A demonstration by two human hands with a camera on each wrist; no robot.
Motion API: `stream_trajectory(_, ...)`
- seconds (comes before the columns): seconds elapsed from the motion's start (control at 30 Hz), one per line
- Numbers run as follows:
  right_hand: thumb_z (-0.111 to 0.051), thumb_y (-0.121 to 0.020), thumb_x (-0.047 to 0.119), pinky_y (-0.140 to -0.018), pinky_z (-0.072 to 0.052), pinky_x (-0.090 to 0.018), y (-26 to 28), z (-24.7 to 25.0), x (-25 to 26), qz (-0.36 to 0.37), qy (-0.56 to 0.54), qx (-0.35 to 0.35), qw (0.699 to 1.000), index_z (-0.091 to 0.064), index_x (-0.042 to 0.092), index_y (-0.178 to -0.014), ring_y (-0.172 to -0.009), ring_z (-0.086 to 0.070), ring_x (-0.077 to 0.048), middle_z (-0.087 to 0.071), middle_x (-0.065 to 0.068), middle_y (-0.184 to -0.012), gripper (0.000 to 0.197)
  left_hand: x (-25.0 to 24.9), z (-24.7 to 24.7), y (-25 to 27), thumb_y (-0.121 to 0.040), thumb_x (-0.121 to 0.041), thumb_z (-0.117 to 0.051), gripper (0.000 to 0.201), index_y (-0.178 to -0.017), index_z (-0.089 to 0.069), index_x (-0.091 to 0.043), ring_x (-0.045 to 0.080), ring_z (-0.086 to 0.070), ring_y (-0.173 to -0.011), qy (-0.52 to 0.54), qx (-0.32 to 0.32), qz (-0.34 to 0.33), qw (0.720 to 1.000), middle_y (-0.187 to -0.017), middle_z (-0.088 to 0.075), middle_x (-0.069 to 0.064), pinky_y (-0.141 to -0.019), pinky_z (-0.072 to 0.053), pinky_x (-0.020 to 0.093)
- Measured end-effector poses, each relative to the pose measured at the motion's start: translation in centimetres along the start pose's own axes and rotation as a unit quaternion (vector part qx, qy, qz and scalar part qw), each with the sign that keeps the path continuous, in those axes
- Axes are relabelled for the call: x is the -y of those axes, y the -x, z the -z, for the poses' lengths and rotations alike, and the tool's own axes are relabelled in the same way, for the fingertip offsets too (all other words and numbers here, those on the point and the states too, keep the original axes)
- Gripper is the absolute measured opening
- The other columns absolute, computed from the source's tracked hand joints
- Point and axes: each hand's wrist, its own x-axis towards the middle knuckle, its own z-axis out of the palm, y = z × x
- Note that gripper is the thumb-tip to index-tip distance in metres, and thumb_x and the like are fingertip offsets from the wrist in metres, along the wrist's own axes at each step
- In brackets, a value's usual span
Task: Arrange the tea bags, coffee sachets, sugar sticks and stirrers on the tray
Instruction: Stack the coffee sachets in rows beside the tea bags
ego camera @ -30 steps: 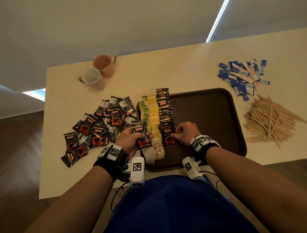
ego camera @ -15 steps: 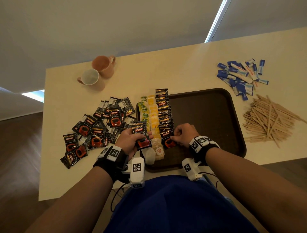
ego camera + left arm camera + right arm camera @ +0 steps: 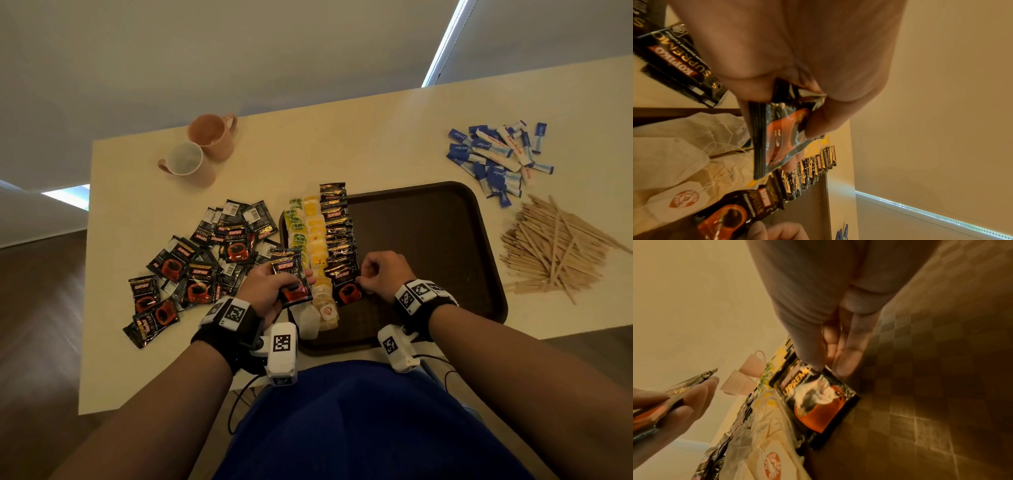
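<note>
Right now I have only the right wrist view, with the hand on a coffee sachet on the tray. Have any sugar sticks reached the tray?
Observer: No. The sugar sticks lie piled on the table, beyond the far right corner of the tray.
Operator: And the stirrers?
Observer: The wooden stirrers are heaped on the table, right of the tray.
Operator: Any coffee left to place?
Observer: Yes. A loose pile of coffee sachets lies on the table, left of the tray.

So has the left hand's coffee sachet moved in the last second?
No. The coffee sachet in the left hand sits at the same spot beside the tray's left edge.
</note>
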Motion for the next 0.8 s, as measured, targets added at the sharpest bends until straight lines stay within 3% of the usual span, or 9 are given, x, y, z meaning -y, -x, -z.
stream_trajectory(0.27,-0.080,-0.080,0.018,-0.058,-0.047,-0.013,-0.2,-0.2,-0.2,0.001,0.000,0.005,1.000,-0.066,0.017,-0.079,-0.070,-0.065,-0.009,-0.068,0.004,-0.076,0.014,0.0,0.0,-0.1,-0.095,0.012,-0.047,0.027,-0.117,-0.056,-0.002,0.034,-0.072,-0.097,0.012,-0.004,0.003,1.000,-0.111,-0.070,0.026,-0.089,-0.056,0.051)
stream_trajectory(0.43,-0.078,-0.082,0.024,-0.060,-0.044,-0.015,-0.2,0.4,-0.3,-0.006,0.005,0.004,1.000,-0.065,0.018,-0.080,-0.073,-0.061,-0.009,-0.066,0.004,-0.078,0.014,-0.2,-0.2,-0.1,-0.093,0.011,-0.053,0.022,-0.109,-0.056,-0.004,0.026,-0.075,-0.081,0.011,-0.004,0.005,1.000,-0.105,-0.070,0.020,-0.063,-0.062,0.037)
stream_trajectory(0.5,-0.074,-0.086,0.029,-0.062,-0.045,-0.018,-0.1,0.8,0.1,0.003,-0.002,-0.011,1.000,-0.064,0.019,-0.080,-0.073,-0.060,-0.010,-0.066,0.003,-0.077,0.015,-0.2,-0.2,-0.2,-0.092,0.008,-0.058,0.022,-0.107,-0.059,-0.008,0.025,-0.073,-0.089,-0.021,-0.011,-0.001,1.000,-0.110,-0.070,0.017,-0.068,-0.059,0.038)
stream_trajectory(0.6,-0.069,-0.089,0.039,-0.062,-0.046,-0.019,0.2,1.3,1.9,0.038,-0.047,-0.018,0.998,-0.066,0.019,-0.080,-0.069,-0.060,-0.008,-0.065,0.004,-0.075,0.021,0.1,-0.5,-0.4,-0.089,0.005,-0.064,0.032,-0.117,-0.063,-0.008,0.026,-0.072,-0.099,-0.059,-0.010,-0.023,0.998,-0.112,-0.073,0.013,-0.076,-0.058,0.040)
stream_trajectory(0.7,-0.071,-0.085,0.045,-0.064,-0.054,-0.023,0.5,1.3,4.2,0.079,-0.112,0.054,0.989,-0.071,0.019,-0.084,-0.069,-0.066,-0.010,-0.070,0.002,-0.076,0.026,0.2,-1.0,-0.6,-0.086,0.003,-0.069,0.038,-0.121,-0.063,-0.009,0.027,-0.072,-0.102,-0.072,0.000,-0.031,0.997,-0.112,-0.074,0.011,-0.073,-0.060,0.038)
stream_trajectory(0.8,-0.079,-0.080,0.034,-0.066,-0.058,-0.025,0.7,1.0,5.5,0.079,-0.153,0.109,0.979,-0.071,0.017,-0.086,-0.069,-0.070,-0.011,-0.073,-0.001,-0.078,0.020,0.2,-1.3,-0.9,-0.087,0.000,-0.070,0.036,-0.122,-0.063,-0.007,0.030,-0.071,-0.104,-0.075,0.015,-0.032,0.997,-0.113,-0.073,0.013,-0.073,-0.060,0.038)
